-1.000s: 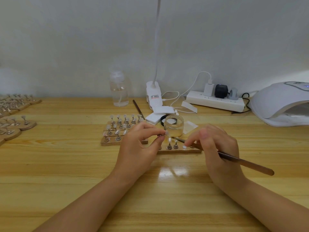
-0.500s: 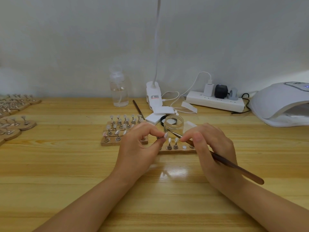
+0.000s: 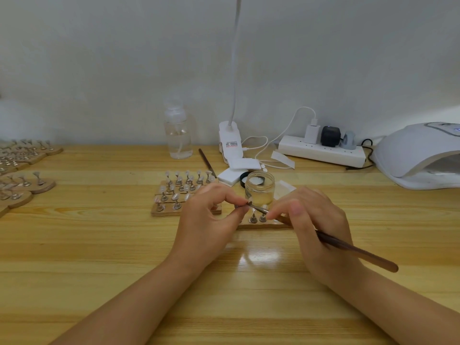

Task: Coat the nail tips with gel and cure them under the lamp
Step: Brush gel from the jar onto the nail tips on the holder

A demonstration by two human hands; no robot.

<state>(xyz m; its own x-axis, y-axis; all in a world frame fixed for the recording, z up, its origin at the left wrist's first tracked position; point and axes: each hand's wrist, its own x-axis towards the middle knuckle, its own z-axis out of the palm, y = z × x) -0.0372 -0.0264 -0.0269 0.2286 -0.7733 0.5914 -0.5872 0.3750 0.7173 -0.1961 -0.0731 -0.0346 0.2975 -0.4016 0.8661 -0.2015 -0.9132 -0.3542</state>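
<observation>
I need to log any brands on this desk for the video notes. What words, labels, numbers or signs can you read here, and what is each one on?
No text here can be quoted as it reads.
Sticker on the white clip lamp base: red and dark print, too small and blurred to read.
Top panel of the nail curing lamp: lit markings at the frame edge, not legible.
Power strip, clear bottle and glass jar: no lettering can be made out.
</observation>
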